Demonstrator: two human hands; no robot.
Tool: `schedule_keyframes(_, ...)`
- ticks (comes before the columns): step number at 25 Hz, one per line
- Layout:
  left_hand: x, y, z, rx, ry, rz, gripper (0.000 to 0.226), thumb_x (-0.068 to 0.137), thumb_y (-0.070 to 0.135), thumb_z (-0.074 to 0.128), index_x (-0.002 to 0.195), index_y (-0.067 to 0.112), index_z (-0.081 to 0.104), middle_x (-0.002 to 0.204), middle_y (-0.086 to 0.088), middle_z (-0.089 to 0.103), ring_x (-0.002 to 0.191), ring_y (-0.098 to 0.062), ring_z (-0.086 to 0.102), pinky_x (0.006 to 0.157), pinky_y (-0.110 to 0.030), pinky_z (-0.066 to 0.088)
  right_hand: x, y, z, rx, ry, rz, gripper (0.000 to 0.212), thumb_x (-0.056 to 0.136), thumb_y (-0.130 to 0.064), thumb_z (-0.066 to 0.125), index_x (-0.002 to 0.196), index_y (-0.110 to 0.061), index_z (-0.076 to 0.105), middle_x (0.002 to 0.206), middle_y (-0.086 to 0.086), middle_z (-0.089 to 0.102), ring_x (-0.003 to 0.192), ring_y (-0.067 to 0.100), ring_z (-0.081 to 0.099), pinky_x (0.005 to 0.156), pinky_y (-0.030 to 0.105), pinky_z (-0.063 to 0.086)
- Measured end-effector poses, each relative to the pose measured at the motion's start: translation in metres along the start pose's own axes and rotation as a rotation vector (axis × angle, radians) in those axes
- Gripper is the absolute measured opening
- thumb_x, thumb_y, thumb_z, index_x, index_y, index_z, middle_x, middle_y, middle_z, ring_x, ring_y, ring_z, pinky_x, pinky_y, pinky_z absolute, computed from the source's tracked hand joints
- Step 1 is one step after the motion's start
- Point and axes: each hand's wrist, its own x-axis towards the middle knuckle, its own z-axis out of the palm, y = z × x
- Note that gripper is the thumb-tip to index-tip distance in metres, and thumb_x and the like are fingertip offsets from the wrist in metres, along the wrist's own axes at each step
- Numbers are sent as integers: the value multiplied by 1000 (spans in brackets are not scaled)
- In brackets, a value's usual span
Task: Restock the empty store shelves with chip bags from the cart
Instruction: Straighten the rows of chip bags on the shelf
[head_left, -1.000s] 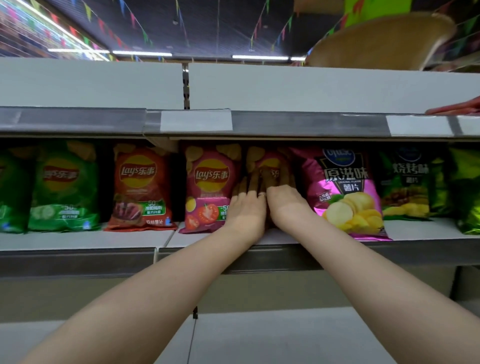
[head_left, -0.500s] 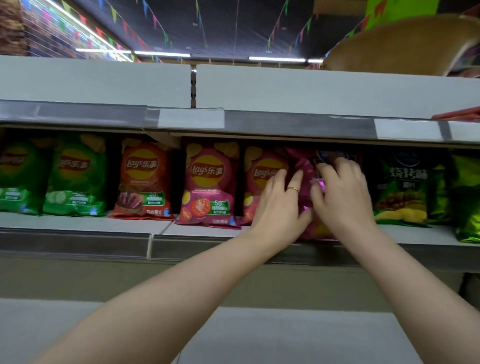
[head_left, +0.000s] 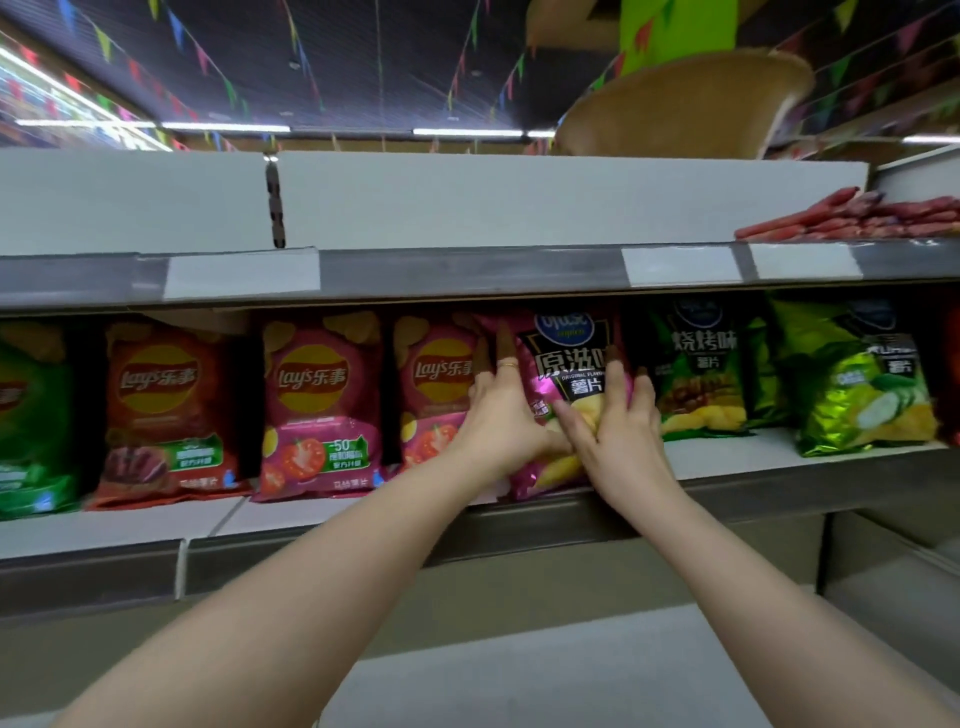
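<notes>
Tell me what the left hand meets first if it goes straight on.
The pink chip bag: the left hand rests on its left edge, fingers pointing up into the shelf. Depth behind is unclear.

Strings of coloured pennants (head_left: 201, 58) cross the dark ceiling (head_left: 363, 78), lit by long fluorescent tubes (head_left: 226, 128).
</notes>
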Motion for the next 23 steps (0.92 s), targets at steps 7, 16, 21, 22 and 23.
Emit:
schedule_keyframes(7,32,3,-8,150,-182,-40,31,74,32,78,89,22,53,90,2,59,84,-16,52,63,-22,38,10,-3,1,-49,-68,74,81,91,-54,40,149,-11,1,151,21,3,136,39,16,110,43,20)
schedule_keyframes(16,28,15,0,262,-107,-119,68,73,30,79,129,11,44,127,-9,55,105,-25,54,73,-28,42,23,6,-1,-25,-153,34,81,89,-57,42,146,-12,6,146,18,11,130,39,23,106,41,25)
schedule_keyframes(21,11,45,23,214,217,-95,64,82,21,69,134,6,34,138,-20,33,128,-34,32,102,-37,35,23,32,-20,54,-119,-203,69,92,-50,43,143,-13,16,136,18,26,122,41,36,103,46,32)
schedule_keyframes(22,9,55,35,232,300,-58,67,85,22,65,139,5,29,139,-21,29,130,-35,25,107,-38,29,26,40,-28,72,-86,-243,64,93,-47,43,142,-13,19,133,18,29,120,41,39,101,46,34)
schedule_keyframes(23,7,64,47,249,367,-4,65,87,21,61,140,4,27,138,-21,28,129,-34,23,108,-37,24,30,48,-35,87,-49,-271,61,93,-44,44,141,-12,22,132,18,32,118,40,41,100,45,35)
